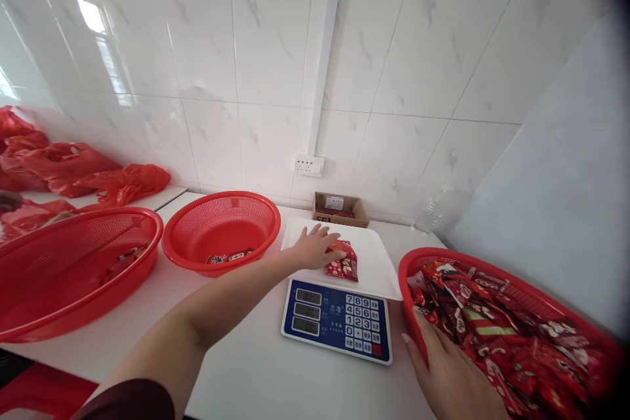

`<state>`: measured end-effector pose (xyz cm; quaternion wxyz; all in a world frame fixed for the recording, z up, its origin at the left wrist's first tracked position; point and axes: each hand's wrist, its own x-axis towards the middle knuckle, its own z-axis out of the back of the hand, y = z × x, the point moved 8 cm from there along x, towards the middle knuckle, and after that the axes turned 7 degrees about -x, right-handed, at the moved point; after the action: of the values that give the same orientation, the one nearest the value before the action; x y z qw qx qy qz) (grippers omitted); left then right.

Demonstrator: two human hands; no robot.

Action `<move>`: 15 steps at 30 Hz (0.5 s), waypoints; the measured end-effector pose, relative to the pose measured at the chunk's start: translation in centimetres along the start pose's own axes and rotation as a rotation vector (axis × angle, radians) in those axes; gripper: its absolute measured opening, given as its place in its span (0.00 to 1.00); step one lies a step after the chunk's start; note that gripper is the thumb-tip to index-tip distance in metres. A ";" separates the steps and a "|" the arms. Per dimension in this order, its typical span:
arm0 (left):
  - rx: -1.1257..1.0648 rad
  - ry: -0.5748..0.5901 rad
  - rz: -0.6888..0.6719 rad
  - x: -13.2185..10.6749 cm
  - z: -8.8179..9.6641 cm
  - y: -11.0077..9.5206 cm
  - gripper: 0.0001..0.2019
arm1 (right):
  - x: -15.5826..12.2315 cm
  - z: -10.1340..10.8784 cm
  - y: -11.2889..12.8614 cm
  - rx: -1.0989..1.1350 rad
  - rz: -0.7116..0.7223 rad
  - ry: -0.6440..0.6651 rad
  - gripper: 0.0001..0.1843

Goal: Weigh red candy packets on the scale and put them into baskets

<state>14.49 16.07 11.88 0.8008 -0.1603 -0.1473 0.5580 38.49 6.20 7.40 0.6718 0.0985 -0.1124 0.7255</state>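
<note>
Small red patterned packets [342, 264] under left hand [314, 247]

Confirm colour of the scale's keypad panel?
Blue, with white keys, on the scale below its white tray. Head view, the only one, shows it clearly.
</note>
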 end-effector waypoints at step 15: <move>-0.104 0.182 0.377 -15.4 7.0 13.3 0.33 | -0.2 -1.9 -0.6 -0.066 0.132 -0.132 0.33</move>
<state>-4.78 6.58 11.75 0.6828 -0.2757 -0.0704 0.6729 39.16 6.61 5.49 0.6167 0.1163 -0.1866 0.7559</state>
